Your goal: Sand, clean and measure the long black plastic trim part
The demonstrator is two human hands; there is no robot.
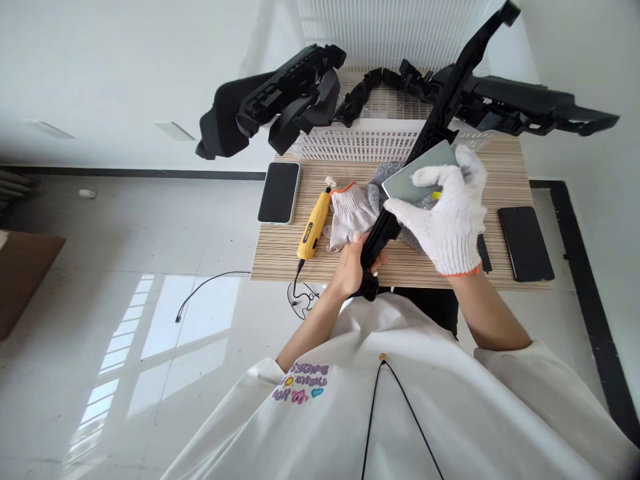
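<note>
My bare left hand (353, 261) is closed round the lower end of a long black plastic part (440, 110) that slants up and away to the right. My right hand (450, 210), in a white knit glove with an orange cuff, holds a flat grey-green pad (417, 175) pressed against that part, fingers curled over its edge. A spare white glove (350, 213) lies on the small wooden table (280, 257) just left of the part, beside a yellow handheld rotary tool (313, 230) with a black cord.
A white plastic crate (370, 137) at the table's far edge carries several black plastic parts (280, 100). One phone (279, 193) lies at the table's left, another phone (525, 243) at its right. A grey cloth (385, 175) sits under the pad. Glossy white floor surrounds the table.
</note>
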